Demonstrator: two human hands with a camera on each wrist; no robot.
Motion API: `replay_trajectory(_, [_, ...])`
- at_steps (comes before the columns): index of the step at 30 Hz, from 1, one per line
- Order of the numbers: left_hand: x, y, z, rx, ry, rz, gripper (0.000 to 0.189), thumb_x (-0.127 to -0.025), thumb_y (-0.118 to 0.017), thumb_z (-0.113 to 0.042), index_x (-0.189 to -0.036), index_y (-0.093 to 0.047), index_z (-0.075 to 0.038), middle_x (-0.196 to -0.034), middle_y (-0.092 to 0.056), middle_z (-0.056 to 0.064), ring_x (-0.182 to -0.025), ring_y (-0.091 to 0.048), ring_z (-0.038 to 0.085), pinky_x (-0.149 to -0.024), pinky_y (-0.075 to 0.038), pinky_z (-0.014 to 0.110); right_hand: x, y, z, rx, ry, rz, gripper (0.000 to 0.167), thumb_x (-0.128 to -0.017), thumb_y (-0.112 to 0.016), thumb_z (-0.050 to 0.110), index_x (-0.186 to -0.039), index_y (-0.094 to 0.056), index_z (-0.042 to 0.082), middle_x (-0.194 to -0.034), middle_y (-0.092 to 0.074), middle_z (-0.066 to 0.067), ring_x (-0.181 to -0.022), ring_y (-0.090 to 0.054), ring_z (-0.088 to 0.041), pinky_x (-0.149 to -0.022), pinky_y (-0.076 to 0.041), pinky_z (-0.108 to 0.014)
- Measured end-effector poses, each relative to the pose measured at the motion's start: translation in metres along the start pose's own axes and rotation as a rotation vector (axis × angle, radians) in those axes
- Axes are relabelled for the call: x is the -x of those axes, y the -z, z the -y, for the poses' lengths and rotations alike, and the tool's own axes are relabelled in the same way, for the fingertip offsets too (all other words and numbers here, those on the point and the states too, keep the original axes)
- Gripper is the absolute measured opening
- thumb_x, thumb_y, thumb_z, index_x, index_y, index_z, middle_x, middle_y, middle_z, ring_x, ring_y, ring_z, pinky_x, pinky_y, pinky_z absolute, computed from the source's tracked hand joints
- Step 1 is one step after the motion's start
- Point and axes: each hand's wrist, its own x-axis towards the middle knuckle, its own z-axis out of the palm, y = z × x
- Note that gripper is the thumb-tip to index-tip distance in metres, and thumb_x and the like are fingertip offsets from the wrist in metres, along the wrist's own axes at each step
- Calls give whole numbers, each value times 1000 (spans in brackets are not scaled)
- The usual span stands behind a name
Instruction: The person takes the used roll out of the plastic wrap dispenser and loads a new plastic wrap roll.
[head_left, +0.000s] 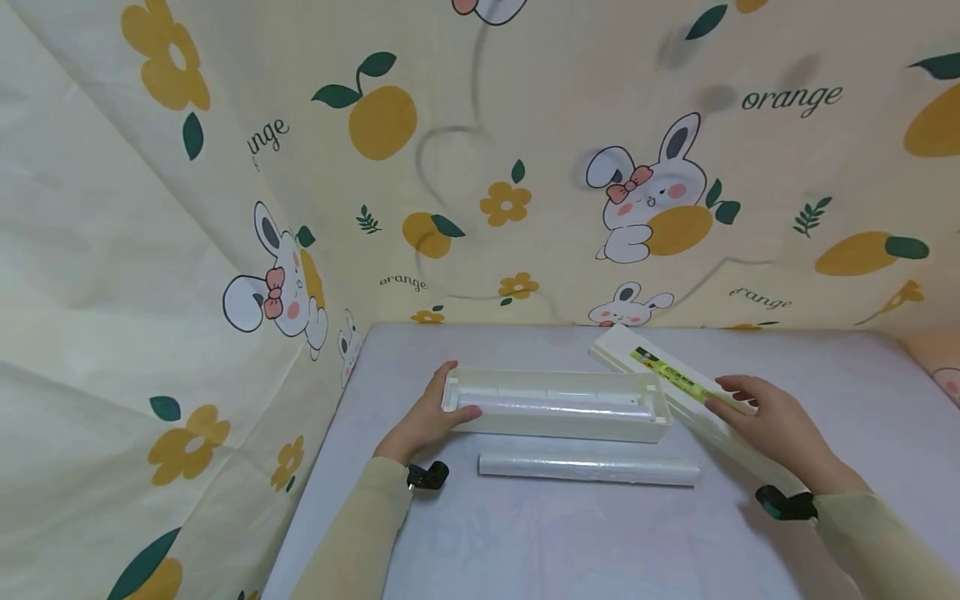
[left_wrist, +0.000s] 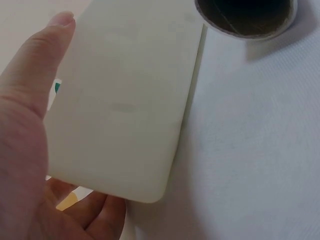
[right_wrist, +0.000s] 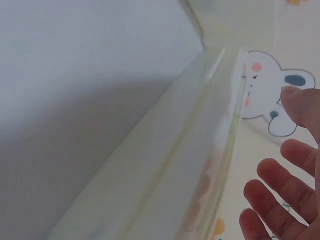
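Observation:
A long white open-topped box (head_left: pixel 555 427) lies across the table, with a clear, shiny roll-like piece (head_left: pixel 555 407) inside. My left hand (head_left: pixel 423 417) grips the box's left end, thumb on the near side and fingers round the far side; the left wrist view shows this end wall (left_wrist: pixel 117 110) close up. In front lies a roll of plastic wrap (head_left: pixel 588 469), its hollow core end (left_wrist: pixel 247 17) dark. Slanting behind the box's right end is a long white lid (head_left: pixel 708 421) with a yellow-green label (head_left: pixel 667 371). Over it hovers my right hand (head_left: pixel 780 425), fingers loose and apart from the lid in the right wrist view.
A white cloth covers the table (head_left: pixel 555 542). Behind it and on the left hangs a cream curtain (head_left: pixel 555 100) printed with rabbits and oranges, close to the table's back edge. Small black cameras (head_left: pixel 427 476) sit on both wrists.

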Motion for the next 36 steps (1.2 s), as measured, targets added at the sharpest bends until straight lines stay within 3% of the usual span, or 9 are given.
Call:
replay_trajectory(7, [-1, -1, 0, -19, -4, -3, 106, -74, -77, -57, -153, -11, -29, -151, -31, 6, -129, -36, 28, -109, -25, 56, 4, -1, -9, -6, -1, 4, 63, -90, -64, 49, -129, -56, 0, -130, -52, -29, -120, -41, -52, -88, -34, -67])
replay_trajectory(17, [2, 0, -2, -17, -11, 5, 104, -77, -77, -52, -154, -11, -27, -151, -31, 7, -131, -35, 29, -109, -24, 57, 4, -3, -14, 13, -67, 49, 69, -90, -60, 56, -132, -53, 1, -133, -48, -31, -121, -40, -53, -88, -34, -69])
replay_trajectory(24, [1, 2, -2, -26, -25, -3, 105, -76, -77, -54, -154, -12, -26, -152, -29, 9, -134, -33, 29, -110, -23, 55, 1, -5, -16, 14, -143, 129, 91, -83, -59, 67, -140, -42, -2, -139, -37, -35, -125, -30, -57, -91, -27, -72])
replay_trajectory(28, [1, 1, -2, -24, -27, -2, 105, -76, -77, -53, -154, -12, -26, -152, -30, 9, -134, -33, 29, -110, -23, 55, 1, -9, -18, 52, -141, 167, 102, -79, -62, 70, -143, -36, -5, -140, -33, -38, -124, -29, -59, -91, -27, -73])
replay_trajectory(36, [2, 0, -1, -29, -3, -8, 105, -77, -75, -55, -155, -10, -30, -156, -24, 8, -138, -28, 31, -110, -21, 58, 0, -24, -19, 152, -135, 169, 113, -73, -67, 72, -146, -29, -6, -137, -33, -40, -117, -32, -60, -85, -29, -73])
